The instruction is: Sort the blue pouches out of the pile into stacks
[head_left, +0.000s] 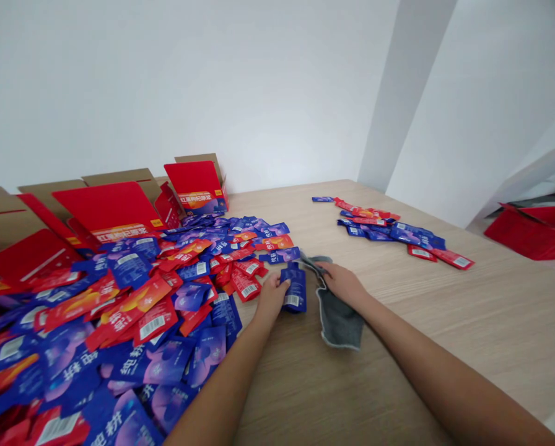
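Note:
My left hand (272, 296) is closed on the edge of a blue sachet (295, 288), which it holds upright above the table. Just to the right, my right hand (341, 284) grips a grey cloth (340, 319) bunched at its top, with the lower part hanging down and its pale edge showing. The cloth and the sachet are close together, with a narrow gap between them. To the left of my left hand spreads a large heap of blue and red sachets (154, 325).
Open red cartons (114, 210) stand along the wall behind the heap, with another red carton (196, 183) at its far end. A smaller row of sachets (389, 230) lies at the table's far right. Past the table edge sits a red bag or box (531, 232).

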Motion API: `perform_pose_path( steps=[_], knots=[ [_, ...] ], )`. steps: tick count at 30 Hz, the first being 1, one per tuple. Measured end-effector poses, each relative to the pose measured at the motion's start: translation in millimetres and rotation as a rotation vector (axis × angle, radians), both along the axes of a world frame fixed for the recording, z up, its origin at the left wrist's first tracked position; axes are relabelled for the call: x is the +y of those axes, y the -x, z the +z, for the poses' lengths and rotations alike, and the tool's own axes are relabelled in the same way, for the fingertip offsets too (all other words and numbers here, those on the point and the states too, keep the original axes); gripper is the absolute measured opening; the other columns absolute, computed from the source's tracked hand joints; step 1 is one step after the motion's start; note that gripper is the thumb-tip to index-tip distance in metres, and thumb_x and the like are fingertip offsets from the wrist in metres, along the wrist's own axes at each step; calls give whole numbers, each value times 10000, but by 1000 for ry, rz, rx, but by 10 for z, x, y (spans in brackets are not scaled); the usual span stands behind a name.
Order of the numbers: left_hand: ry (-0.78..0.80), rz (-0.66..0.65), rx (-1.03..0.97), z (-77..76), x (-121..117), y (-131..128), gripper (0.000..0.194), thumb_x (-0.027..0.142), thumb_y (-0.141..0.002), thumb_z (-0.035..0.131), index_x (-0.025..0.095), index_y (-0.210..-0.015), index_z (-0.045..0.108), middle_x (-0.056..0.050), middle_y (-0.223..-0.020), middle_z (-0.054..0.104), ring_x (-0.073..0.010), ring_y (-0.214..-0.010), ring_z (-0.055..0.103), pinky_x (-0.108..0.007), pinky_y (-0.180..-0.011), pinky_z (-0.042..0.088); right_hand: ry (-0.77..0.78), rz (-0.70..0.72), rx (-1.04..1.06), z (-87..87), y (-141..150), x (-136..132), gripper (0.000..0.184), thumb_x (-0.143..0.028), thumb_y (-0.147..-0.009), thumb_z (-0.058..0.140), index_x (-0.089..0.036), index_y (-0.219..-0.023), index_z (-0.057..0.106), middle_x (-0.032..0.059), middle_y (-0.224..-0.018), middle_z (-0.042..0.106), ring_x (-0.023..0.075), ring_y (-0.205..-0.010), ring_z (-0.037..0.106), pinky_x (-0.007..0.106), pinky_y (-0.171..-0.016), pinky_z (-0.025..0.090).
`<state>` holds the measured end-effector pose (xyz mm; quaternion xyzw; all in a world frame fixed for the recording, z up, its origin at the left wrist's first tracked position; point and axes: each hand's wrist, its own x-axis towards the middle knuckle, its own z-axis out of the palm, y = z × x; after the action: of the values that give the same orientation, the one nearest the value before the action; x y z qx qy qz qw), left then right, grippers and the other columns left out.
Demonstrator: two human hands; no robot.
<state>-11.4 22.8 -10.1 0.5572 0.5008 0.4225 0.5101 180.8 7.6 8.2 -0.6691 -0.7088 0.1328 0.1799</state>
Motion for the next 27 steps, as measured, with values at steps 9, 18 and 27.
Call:
perform_pose_path(
  steps=[9,18,27],
  knots=[
    [11,243,-327,0,47,62,312,272,-621,684,162,-895,584,-27,-832,660,-158,-759,621,-288,-726,488,-260,28,279,-47,-28,-127,440,-205,-852,386,-190,-1276,498,74,-1289,560,193,-1193,501,368,-1032,365],
    [-221,263,-128,-20,114,57,132,290,-690,610,185,-623,567,13,-619,600,-148,-614,546,-274,-633,465,-130,295,-98,279,541,-541,543,-167,-879,372,-279,-1405,296,75,-1065,585,184,-891,601,281,-772,452],
    [-95,428,-169,42,51,160,236,434,-790,526,202,-747,518,85,-468,413,-86,-343,379,-206,-354,303,84,115,-386,173,406,-403,495,-116,-853,346,-246,-1318,454,124,-994,649,235,-831,656,312,-683,473]
  ],
)
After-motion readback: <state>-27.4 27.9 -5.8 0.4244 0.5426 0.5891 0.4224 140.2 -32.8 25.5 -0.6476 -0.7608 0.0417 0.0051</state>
